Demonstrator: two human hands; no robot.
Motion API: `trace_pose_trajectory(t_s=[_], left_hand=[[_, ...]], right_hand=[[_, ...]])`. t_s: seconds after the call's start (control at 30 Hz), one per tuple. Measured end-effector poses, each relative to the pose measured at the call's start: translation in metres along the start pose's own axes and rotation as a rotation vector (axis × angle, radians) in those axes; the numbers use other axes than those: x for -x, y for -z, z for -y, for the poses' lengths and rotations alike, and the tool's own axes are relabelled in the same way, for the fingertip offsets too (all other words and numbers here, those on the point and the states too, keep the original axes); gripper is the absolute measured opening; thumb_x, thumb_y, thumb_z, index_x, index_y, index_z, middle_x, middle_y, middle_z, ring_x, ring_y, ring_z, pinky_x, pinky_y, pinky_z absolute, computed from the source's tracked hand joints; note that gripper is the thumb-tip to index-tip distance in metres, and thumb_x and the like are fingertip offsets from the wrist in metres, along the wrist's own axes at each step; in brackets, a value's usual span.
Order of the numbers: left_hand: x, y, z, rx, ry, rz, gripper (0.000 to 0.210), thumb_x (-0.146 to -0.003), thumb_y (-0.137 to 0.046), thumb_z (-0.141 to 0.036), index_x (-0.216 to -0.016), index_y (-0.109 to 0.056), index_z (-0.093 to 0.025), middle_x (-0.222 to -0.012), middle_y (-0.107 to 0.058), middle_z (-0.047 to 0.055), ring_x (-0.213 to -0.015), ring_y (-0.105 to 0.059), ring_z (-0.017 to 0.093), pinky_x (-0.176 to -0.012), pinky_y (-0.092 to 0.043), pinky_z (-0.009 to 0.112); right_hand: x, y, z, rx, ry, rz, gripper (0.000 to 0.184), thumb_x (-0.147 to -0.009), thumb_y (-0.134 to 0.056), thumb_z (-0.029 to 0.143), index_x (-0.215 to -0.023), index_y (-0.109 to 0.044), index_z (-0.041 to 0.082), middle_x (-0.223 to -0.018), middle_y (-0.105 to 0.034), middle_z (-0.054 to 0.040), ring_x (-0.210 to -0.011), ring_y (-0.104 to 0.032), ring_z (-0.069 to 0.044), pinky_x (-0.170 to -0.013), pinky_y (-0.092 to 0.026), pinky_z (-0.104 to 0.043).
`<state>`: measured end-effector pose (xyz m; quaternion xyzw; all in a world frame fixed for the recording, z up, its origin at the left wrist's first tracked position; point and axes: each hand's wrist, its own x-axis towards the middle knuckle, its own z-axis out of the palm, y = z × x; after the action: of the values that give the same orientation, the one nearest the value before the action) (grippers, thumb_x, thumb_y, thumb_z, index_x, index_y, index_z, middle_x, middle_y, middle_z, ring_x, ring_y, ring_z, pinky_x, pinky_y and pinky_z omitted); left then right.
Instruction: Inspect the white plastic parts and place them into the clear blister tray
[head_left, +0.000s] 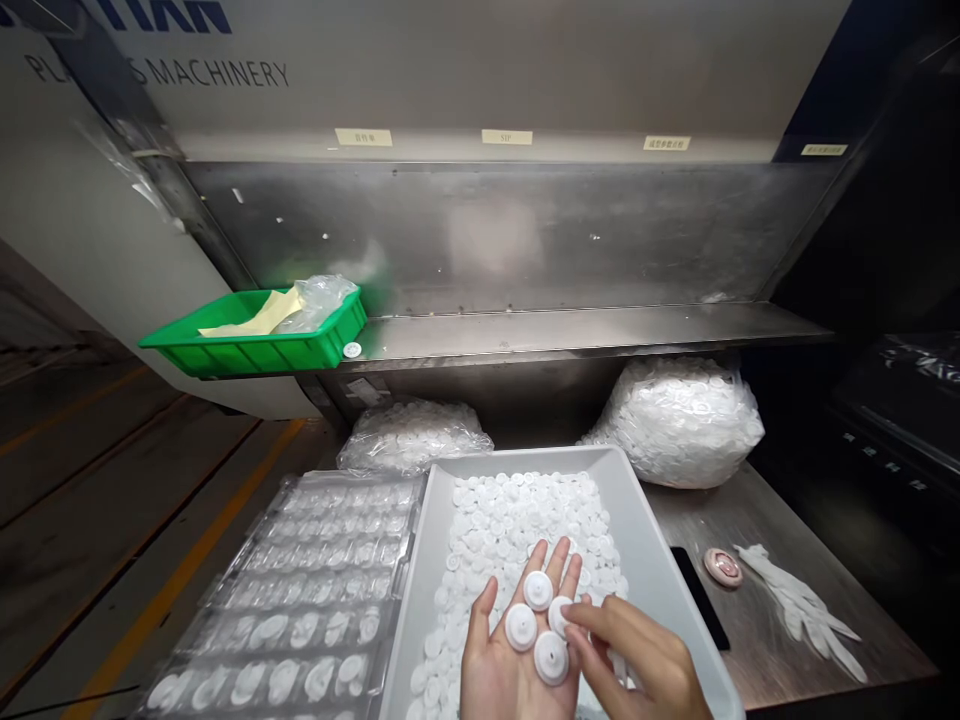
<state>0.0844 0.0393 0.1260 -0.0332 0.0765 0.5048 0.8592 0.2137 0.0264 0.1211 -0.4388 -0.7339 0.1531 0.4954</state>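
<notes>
My left hand [499, 670] is palm up over the grey tub and holds several round white plastic discs [551, 657] on its palm and fingers. Each disc has a raised rim and a small hub at its centre. From the right, my right hand [637, 655] reaches over with thumb and forefinger closed at the edge of one white disc [559, 612] lying in the left hand. Its other fingers are curled and partly hidden. Beneath both hands, the grey tub [667, 590] contains many loose discs like these.
Left of the tub are clear plastic trays [300, 590] with white discs in rows. Behind stand two bags of white parts [416, 435] [682, 425]. A green bin [262, 345] sits on the metal shelf [510, 335]. White gloves [806, 610], a pink round object [723, 567] and a black flat object [701, 600] lie right.
</notes>
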Motion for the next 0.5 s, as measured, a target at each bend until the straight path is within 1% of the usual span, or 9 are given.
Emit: trace_pose_trajectory(t_s=[0.1, 0.17, 0.23, 0.37, 0.5], left_hand=[[0.001, -0.003, -0.001, 0.018, 0.022, -0.022, 0.050, -0.087, -0.032, -0.040, -0.126, -0.051, -0.014, -0.141, -0.041, 0.005, -0.135, -0.027, 0.021, -0.109, -0.022, 0.031], [0.001, -0.005, 0.000, 0.023, 0.026, -0.033, 0.050, -0.087, -0.033, -0.040, -0.126, -0.050, -0.014, -0.141, -0.041, 0.004, -0.135, -0.027, 0.021, -0.109, -0.023, 0.032], [0.000, -0.006, 0.001, 0.017, 0.004, -0.033, 0.050, -0.087, -0.032, -0.039, -0.124, -0.052, -0.013, -0.139, -0.043, 0.004, -0.134, -0.029, 0.022, -0.110, -0.022, 0.033], [-0.001, -0.007, 0.004, -0.002, -0.029, -0.032, 0.051, -0.087, -0.029, -0.039, -0.122, -0.055, -0.011, -0.138, -0.046, 0.005, -0.133, -0.032, 0.023, -0.111, -0.020, 0.035], [-0.001, -0.005, 0.003, 0.012, -0.040, -0.038, 0.051, -0.087, -0.030, -0.038, -0.122, -0.054, -0.010, -0.138, -0.046, 0.008, -0.133, -0.032, 0.023, -0.111, -0.020, 0.034]], right_hand=[[0.004, 0.006, -0.006, 0.002, -0.109, 0.029, 0.012, -0.086, -0.055, 0.016, -0.096, -0.061, 0.019, -0.065, -0.057, -0.0005, -0.054, -0.054, -0.012, -0.053, -0.044, -0.023], [0.006, 0.007, -0.008, 0.016, -0.150, 0.044, 0.012, -0.086, -0.056, 0.021, -0.097, -0.060, 0.021, -0.065, -0.058, -0.0002, -0.054, -0.054, -0.012, -0.053, -0.044, -0.023], [0.007, 0.007, -0.010, 0.029, -0.150, 0.067, 0.015, -0.085, -0.058, 0.023, -0.100, -0.060, 0.021, -0.065, -0.058, 0.0003, -0.054, -0.054, -0.012, -0.053, -0.045, -0.023], [0.006, 0.005, -0.013, 0.036, -0.110, 0.150, 0.020, -0.084, -0.058, 0.020, -0.103, -0.057, 0.019, -0.068, -0.060, -0.0004, -0.057, -0.056, -0.012, -0.054, -0.047, -0.022], [0.007, 0.003, -0.016, 0.037, -0.115, 0.157, 0.019, -0.084, -0.059, 0.021, -0.103, -0.058, 0.019, -0.070, -0.062, -0.0006, -0.057, -0.057, -0.013, -0.054, -0.049, -0.022]])
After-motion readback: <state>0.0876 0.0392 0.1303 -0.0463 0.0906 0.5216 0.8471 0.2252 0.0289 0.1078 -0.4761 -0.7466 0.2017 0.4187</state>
